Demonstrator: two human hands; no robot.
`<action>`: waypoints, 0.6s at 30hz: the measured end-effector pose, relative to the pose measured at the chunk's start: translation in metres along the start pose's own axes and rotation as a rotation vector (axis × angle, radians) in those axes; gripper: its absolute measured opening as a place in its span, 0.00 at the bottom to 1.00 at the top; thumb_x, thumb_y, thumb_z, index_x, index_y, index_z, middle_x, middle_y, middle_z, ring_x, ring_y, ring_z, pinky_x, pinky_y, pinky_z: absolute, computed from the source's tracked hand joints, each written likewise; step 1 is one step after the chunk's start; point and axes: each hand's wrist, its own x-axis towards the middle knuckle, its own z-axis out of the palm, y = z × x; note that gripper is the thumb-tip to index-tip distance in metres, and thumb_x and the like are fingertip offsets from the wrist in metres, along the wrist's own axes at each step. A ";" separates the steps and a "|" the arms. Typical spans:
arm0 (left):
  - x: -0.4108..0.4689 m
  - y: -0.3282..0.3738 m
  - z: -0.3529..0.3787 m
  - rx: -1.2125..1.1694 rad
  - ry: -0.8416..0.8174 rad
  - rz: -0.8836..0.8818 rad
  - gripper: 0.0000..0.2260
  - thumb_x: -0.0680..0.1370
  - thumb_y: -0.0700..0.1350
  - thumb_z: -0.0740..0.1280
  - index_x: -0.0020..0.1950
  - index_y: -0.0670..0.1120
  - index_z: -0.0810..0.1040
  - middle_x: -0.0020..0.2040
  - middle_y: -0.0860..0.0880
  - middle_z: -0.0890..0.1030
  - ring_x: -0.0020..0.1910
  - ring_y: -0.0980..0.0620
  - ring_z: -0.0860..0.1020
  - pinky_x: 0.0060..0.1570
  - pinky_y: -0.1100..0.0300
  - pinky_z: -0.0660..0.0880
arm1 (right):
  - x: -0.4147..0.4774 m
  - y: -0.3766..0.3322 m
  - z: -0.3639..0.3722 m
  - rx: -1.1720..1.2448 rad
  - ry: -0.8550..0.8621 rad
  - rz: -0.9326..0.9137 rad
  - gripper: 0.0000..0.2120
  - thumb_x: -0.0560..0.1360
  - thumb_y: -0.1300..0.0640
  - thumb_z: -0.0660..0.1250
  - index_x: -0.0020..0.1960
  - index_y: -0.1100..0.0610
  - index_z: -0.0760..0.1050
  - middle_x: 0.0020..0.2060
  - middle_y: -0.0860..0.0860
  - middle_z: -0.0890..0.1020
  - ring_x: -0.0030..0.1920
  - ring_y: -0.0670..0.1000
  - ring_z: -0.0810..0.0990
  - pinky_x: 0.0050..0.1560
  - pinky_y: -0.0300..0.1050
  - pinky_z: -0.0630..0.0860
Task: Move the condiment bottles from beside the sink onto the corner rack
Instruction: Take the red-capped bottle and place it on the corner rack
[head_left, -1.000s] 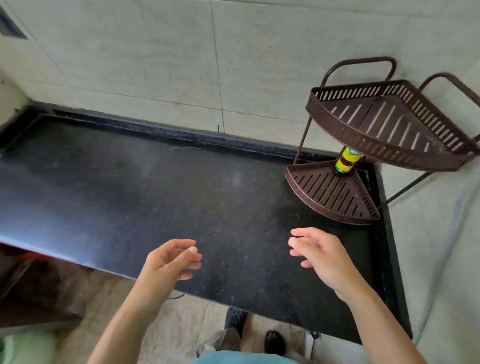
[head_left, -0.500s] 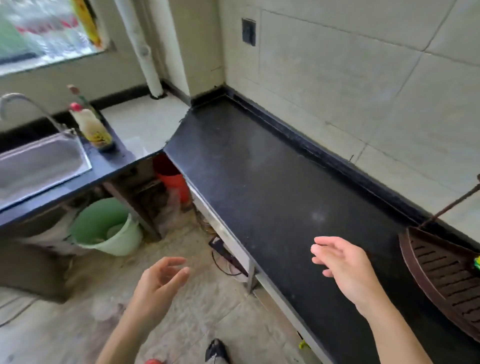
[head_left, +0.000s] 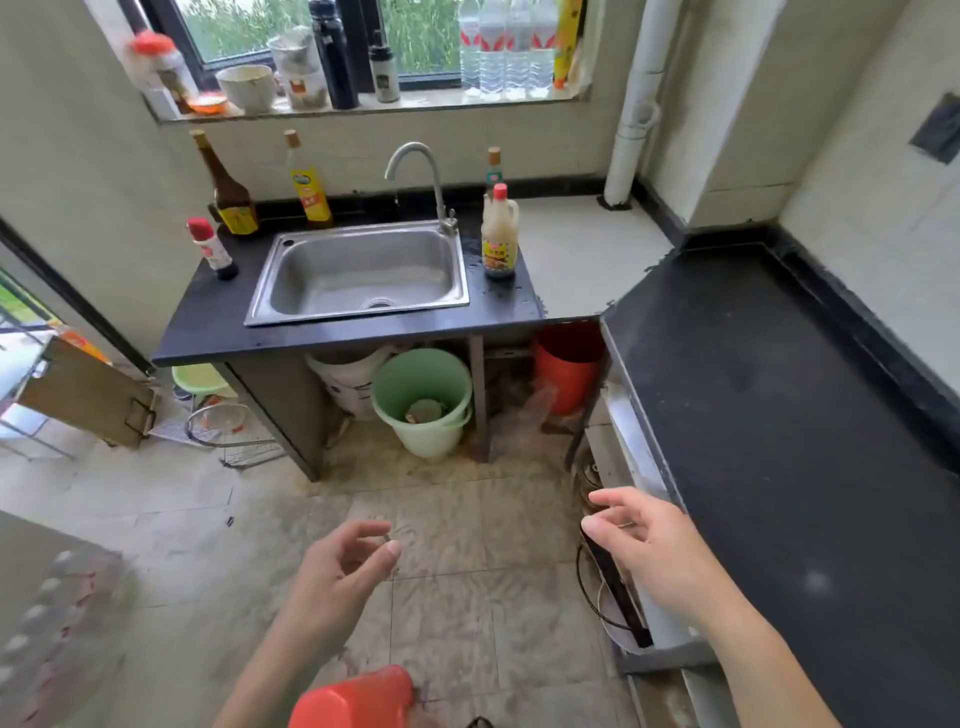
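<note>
Pale bottle with red cap (head_left: 500, 234) stands upright, cap up, on the dark counter (head_left: 332, 332) just right of the sink (head_left: 358, 275); another bottle (head_left: 494, 165) is behind it, label too blurred to read. Three more upright left of the sink: dark tall (head_left: 228, 195), yellow-label (head_left: 309, 184), small red-capped (head_left: 213, 249). My left hand (head_left: 343, 574) and right hand (head_left: 649, 545) are empty, fingers loosely curled and spread, over the floor.

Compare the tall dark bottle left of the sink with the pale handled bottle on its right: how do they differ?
The dark bottle is brown, slim, long-necked and tan-capped; the pale bottle is squat, cloudy white, red-capped, with a handle at its shoulder. The dark bottle stands at the back wall; the pale bottle stands further forward, beside the sink rim. Both are upright, capped, yellow-labelled and untouched.
</note>
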 end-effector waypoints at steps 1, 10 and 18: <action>0.003 -0.001 -0.008 -0.014 0.008 -0.018 0.05 0.77 0.41 0.69 0.49 0.51 0.79 0.44 0.43 0.85 0.45 0.47 0.83 0.43 0.57 0.77 | 0.012 -0.006 0.007 0.005 -0.035 -0.003 0.12 0.74 0.45 0.70 0.56 0.42 0.77 0.45 0.42 0.84 0.48 0.43 0.82 0.53 0.47 0.79; 0.084 0.012 -0.036 -0.072 0.132 -0.116 0.05 0.77 0.46 0.69 0.53 0.53 0.78 0.44 0.46 0.85 0.45 0.53 0.83 0.49 0.56 0.79 | 0.162 -0.069 0.035 -0.008 -0.203 -0.085 0.08 0.74 0.48 0.71 0.53 0.43 0.78 0.42 0.45 0.85 0.46 0.46 0.83 0.48 0.47 0.79; 0.156 0.038 -0.080 -0.140 0.248 -0.169 0.08 0.76 0.47 0.70 0.54 0.56 0.79 0.47 0.45 0.83 0.47 0.52 0.82 0.49 0.60 0.77 | 0.300 -0.180 0.090 -0.001 -0.370 -0.207 0.08 0.76 0.51 0.69 0.55 0.48 0.79 0.42 0.47 0.85 0.46 0.49 0.84 0.47 0.50 0.82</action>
